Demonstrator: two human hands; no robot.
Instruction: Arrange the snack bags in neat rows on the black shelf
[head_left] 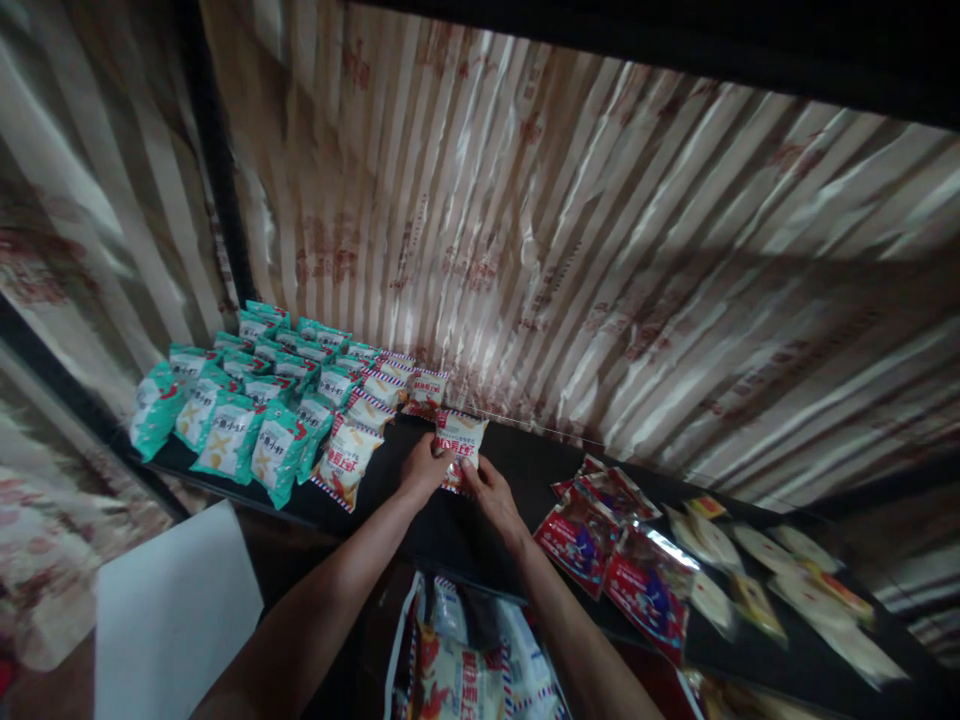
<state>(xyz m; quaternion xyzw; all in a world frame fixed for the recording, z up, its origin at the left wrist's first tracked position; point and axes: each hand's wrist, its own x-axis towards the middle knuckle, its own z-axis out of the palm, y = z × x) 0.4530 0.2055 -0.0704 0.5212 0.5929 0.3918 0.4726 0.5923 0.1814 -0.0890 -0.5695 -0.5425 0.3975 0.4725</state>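
Both my hands hold one white-and-red snack packet (460, 442) at the back of a dark shelf (420, 525). My left hand (422, 468) grips its left edge with fingers curled. On the packet's lower right edge, the fingers of my right hand (491, 497) are closed. To the left runs a row of the same white-and-red packets (346, 461), and beyond it stand several teal packets (225, 435). An open bag (465, 660) with more white-and-red packets hangs below my forearms.
Red foil packets (581, 535) and pale yellow packets (757, 575) lie on the shelf to the right. Striped paper (570, 230) lines the wall behind. A white sheet (169, 610) sits at the lower left. A dark shelf post (214, 170) rises at the left.
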